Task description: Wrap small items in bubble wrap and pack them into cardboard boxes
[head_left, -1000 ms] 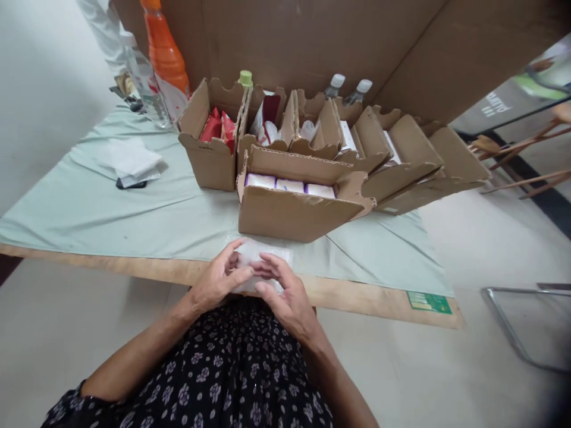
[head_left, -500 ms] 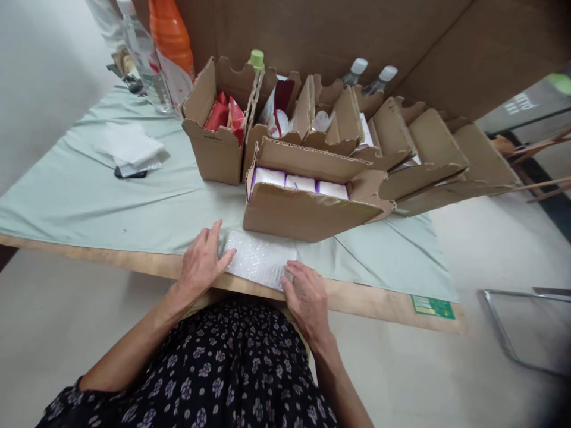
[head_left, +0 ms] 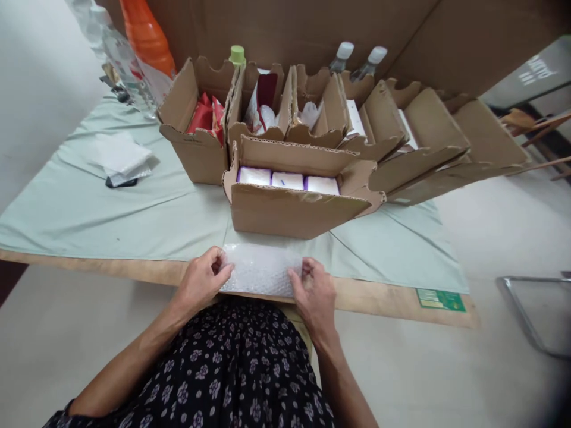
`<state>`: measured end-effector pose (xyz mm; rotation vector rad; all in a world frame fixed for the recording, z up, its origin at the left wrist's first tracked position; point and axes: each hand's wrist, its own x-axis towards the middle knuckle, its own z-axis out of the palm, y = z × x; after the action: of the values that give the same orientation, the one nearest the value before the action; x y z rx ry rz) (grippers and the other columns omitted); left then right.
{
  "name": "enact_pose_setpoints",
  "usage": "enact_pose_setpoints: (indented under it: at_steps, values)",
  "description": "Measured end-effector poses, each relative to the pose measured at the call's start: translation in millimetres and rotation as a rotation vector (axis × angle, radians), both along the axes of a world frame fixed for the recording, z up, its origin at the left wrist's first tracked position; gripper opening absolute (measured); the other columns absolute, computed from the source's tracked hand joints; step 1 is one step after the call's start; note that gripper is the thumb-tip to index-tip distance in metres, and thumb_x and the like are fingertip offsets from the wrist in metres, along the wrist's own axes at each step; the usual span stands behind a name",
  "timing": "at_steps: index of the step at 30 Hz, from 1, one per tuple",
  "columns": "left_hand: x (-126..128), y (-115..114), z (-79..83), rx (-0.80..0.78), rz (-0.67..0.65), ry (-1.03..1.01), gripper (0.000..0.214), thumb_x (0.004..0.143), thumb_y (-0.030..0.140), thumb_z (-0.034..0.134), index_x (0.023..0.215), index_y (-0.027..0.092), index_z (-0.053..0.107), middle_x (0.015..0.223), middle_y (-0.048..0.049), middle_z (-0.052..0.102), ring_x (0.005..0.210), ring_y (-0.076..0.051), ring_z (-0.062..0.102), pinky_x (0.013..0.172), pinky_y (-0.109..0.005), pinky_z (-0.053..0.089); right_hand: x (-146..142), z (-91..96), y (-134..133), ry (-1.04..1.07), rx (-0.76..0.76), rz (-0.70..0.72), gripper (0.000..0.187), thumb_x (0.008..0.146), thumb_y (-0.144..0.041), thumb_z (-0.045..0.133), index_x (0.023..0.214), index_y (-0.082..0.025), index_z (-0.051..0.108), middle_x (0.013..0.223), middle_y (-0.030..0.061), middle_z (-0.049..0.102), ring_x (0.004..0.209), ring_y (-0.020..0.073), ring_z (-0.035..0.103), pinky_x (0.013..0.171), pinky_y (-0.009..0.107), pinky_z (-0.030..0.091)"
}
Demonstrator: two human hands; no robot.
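Note:
A sheet of clear bubble wrap (head_left: 262, 269) lies at the near edge of the table (head_left: 134, 270). My left hand (head_left: 201, 280) pinches its left end with curled fingers. At the sheet's right end, my right hand (head_left: 315, 292) grips it the same way. Just beyond the sheet stands an open cardboard box (head_left: 289, 205) holding three white packets with purple edges (head_left: 286, 180).
A row of open cardboard boxes (head_left: 196, 142) stands behind, one with red packets (head_left: 204, 117). An orange bottle (head_left: 149, 44) and clear bottles (head_left: 116, 56) stand at the far left. Folded plastic over a dark object (head_left: 120, 157) lies on the pale green cloth (head_left: 89, 202). A large cardboard sheet (head_left: 312, 30) backs the table.
My hands went from bunched together over the wrap to its two ends. The sheet now lies spread flat, and both hands have closed on its edges.

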<state>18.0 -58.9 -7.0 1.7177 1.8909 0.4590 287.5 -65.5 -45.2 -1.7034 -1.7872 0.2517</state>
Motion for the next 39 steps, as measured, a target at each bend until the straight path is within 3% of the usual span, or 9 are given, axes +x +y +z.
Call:
enact_pose_setpoints:
  at_steps: [4, 10, 17, 22, 25, 28, 32, 36, 39]
  values:
    - [4, 5, -4.2, -0.049, 0.049, -0.029, 0.031, 0.089, 0.034, 0.061, 0.116, 0.021, 0.058, 0.07, 0.0051, 0.062, 0.064, -0.017, 0.061, 0.066, -0.029, 0.043, -18, 18.9, 5, -0.167, 0.136, 0.073, 0.046, 0.105, -0.038, 0.053, 0.144, -0.014, 0.056, 0.142, 0.0202, 0.067, 0.123, 0.0339, 0.064, 0.095, 0.049, 0.05]
    - [8, 7, -10.1, -0.043, 0.029, 0.05, 0.043, 0.091, 0.031, 0.056, 0.132, 0.019, 0.056, 0.08, 0.0, 0.066, 0.071, -0.022, 0.064, 0.067, -0.032, 0.04, -52, 12.3, 1, -0.328, -0.024, 0.695, 0.039, 0.106, -0.03, 0.051, 0.142, -0.021, 0.063, 0.152, 0.0086, 0.063, 0.143, 0.028, 0.053, 0.117, 0.048, 0.041]
    - [7, 8, -11.1, -0.048, 0.014, 0.062, 0.058, 0.09, 0.028, 0.057, 0.147, 0.02, 0.05, 0.078, 0.0014, 0.065, 0.072, -0.022, 0.065, 0.069, -0.032, 0.044, 51, 1.6, -16, -0.3, 0.06, -0.032, 0.033, 0.107, -0.036, 0.048, 0.12, -0.018, 0.072, 0.134, 0.015, 0.073, 0.135, 0.034, 0.06, 0.106, 0.052, 0.047]
    - [11, -7, -13.5, 0.092, -0.002, 0.032, 0.058, 0.092, 0.027, 0.056, 0.148, 0.015, 0.05, 0.076, 0.002, 0.065, 0.067, -0.018, 0.065, 0.068, -0.03, 0.05, -8, 0.4, -5, -0.155, 0.034, 0.059, 0.023, 0.099, -0.034, 0.057, 0.106, -0.016, 0.07, 0.133, 0.0204, 0.072, 0.131, 0.0411, 0.062, 0.1, 0.058, 0.051]
    - [6, -28, -9.4, 0.315, -0.086, -0.08, 0.052, 0.097, 0.027, 0.055, 0.148, 0.017, 0.05, 0.077, 0.0032, 0.065, 0.064, -0.015, 0.065, 0.066, -0.027, 0.055, -25, 11.7, -8, 0.031, 0.08, 0.128, 0.013, 0.099, -0.023, 0.051, 0.098, -0.021, 0.064, 0.109, 0.0111, 0.079, 0.103, 0.0275, 0.075, 0.086, 0.043, 0.059]
    - [-4, -34, 13.0, 0.684, -0.11, -0.099, 0.052, 0.097, 0.03, 0.065, 0.146, 0.024, 0.051, 0.093, -0.0006, 0.072, 0.072, -0.015, 0.07, 0.071, -0.027, 0.06, -8, 49.9, -9, 0.12, 0.257, 0.153, 0.012, 0.1, -0.025, 0.059, 0.111, -0.023, 0.062, 0.094, 0.0032, 0.077, 0.08, 0.0184, 0.074, 0.071, 0.032, 0.061]
    - [-12, 11, 83.7, 1.069, -0.12, -0.056, 0.057, 0.091, 0.039, 0.075, 0.143, 0.033, 0.053, 0.107, -0.0017, 0.073, 0.089, -0.022, 0.074, 0.084, -0.036, 0.064, 13, 135.8, 31, 0.127, 0.551, 0.126, 0.031, 0.095, -0.038, 0.073, 0.121, -0.025, 0.064, 0.106, 0.0066, 0.072, 0.096, 0.0232, 0.073, 0.083, 0.038, 0.062]
    - [4, 91, 158.1, 0.853, -0.176, -0.011, 0.053, 0.095, 0.039, 0.063, 0.146, 0.026, 0.055, 0.123, -0.0073, 0.072, 0.106, -0.026, 0.071, 0.1, -0.04, 0.057, 20, 205.9, 107, -0.016, 0.426, 0.108, 0.031, 0.097, -0.041, 0.062, 0.12, -0.02, 0.066, 0.106, 0.0079, 0.069, 0.096, 0.0224, 0.068, 0.084, 0.039, 0.056]
    - [18, 139, 175.3, 0.539, -0.321, 0.129, 0.049, 0.089, 0.029, 0.063, 0.137, 0.019, 0.065, 0.091, -0.0032, 0.074, 0.087, -0.023, 0.07, 0.091, -0.04, 0.057, 24, 225.0, 155, -0.234, 0.026, 0.307, 0.014, 0.087, -0.029, 0.067, 0.095, -0.018, 0.069, 0.083, 0.0009, 0.068, 0.075, 0.0161, 0.061, 0.069, 0.03, 0.047]
